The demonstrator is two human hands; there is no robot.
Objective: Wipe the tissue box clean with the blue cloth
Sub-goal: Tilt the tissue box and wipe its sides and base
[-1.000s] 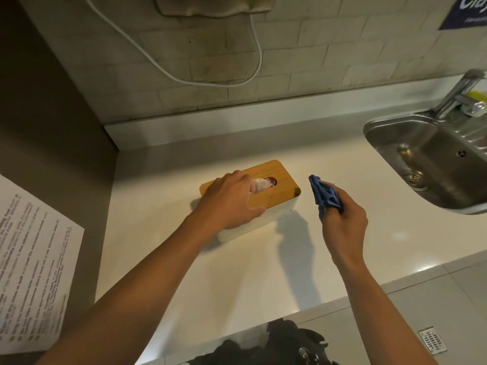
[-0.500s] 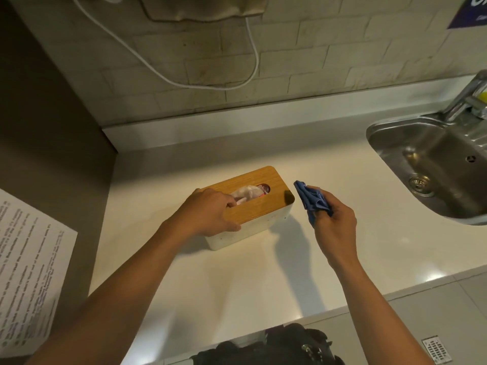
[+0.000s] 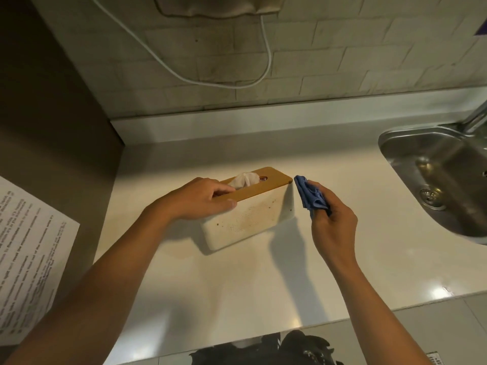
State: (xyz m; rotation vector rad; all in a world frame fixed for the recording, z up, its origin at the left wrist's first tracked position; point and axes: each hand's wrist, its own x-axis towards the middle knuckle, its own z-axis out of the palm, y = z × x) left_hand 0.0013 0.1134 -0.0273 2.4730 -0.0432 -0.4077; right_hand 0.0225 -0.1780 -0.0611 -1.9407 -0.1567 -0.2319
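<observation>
Left grip (image 3: 200,200): fingers curled over the near-left end of the tissue box (image 3: 253,219), thumb pressed on the front wall just under the lid edge; it grasps the box and holds it tilted, front wall turned toward the camera.

Right grip (image 3: 333,222): fingers curled round the blue cloth (image 3: 309,197), which is bunched and sticks out above the knuckles. The cloth sits just beside the right end of the box; contact cannot be told.

Tissue box: white body with a wooden lid (image 3: 259,187), an oval slot in the lid and a white tissue (image 3: 243,179) standing up from it. Small dark specks and a faint stain show on the front wall. The box stands on the pale surface (image 3: 237,285), about mid-way between the left wall and the sink.

Sink (image 3: 445,177): stainless steel, set into the surface at the right, drain visible, base of a tap (image 3: 477,115) at its far edge.

Back wall: pale brick-pattern tiles, a white cable (image 3: 267,56) looping down from a hanging fabric item at the top edge.

Left edge: a printed sheet of paper (image 3: 29,256) against a dark panel; text too blurred to read.

Bottom edge: a dark object, unclear.
</observation>
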